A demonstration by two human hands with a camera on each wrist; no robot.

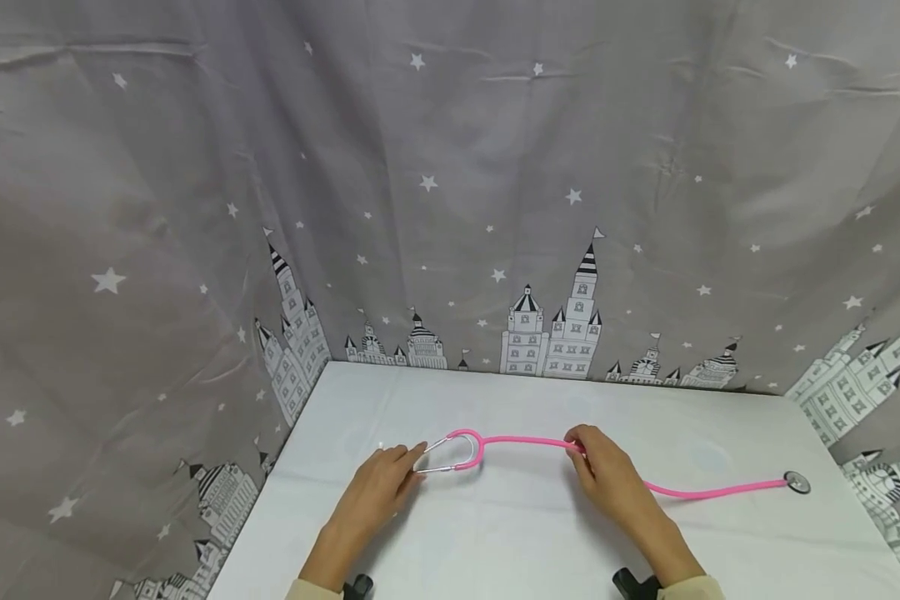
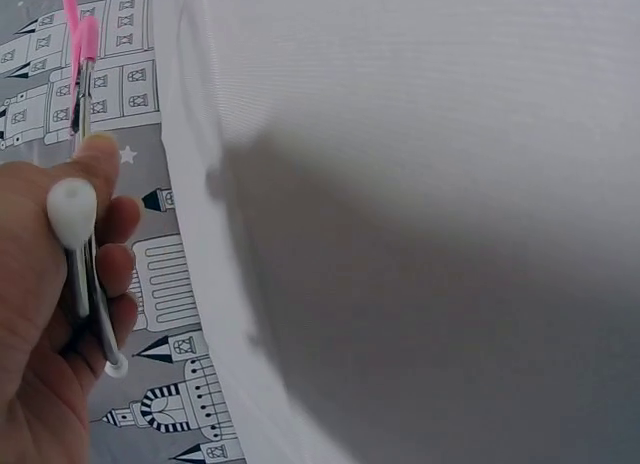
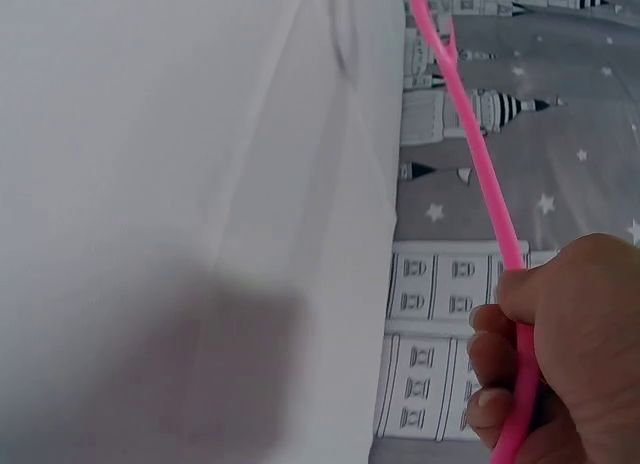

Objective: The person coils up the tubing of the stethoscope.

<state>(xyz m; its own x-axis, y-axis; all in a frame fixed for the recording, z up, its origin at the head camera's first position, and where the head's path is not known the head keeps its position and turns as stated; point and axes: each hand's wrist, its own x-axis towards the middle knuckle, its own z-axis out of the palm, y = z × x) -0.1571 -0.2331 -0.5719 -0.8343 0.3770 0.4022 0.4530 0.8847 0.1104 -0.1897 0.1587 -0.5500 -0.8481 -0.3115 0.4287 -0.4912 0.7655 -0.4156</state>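
Observation:
A stethoscope with pink tubing [image 1: 525, 439] stretches from left to right over the white table. My left hand [image 1: 378, 487] grips its two metal ear tubes [image 2: 82, 274] near the ends; a white eartip [image 2: 72, 212] shows beside the thumb in the left wrist view. My right hand [image 1: 607, 475] holds the pink tube partway along, fingers curled round it, as the right wrist view shows [image 3: 575, 344]. Between the hands the tube runs nearly straight, with the Y-shaped fork close to the left hand. To the right, the tube sags down to the round metal chest piece [image 1: 797, 482].
The table [image 1: 495, 533] has a white cover. Behind it and at both sides hangs a grey curtain [image 1: 450, 167] printed with white stars and castles. A dark wrist-camera mount [image 1: 636, 583] sits at the right wrist, with another at the left.

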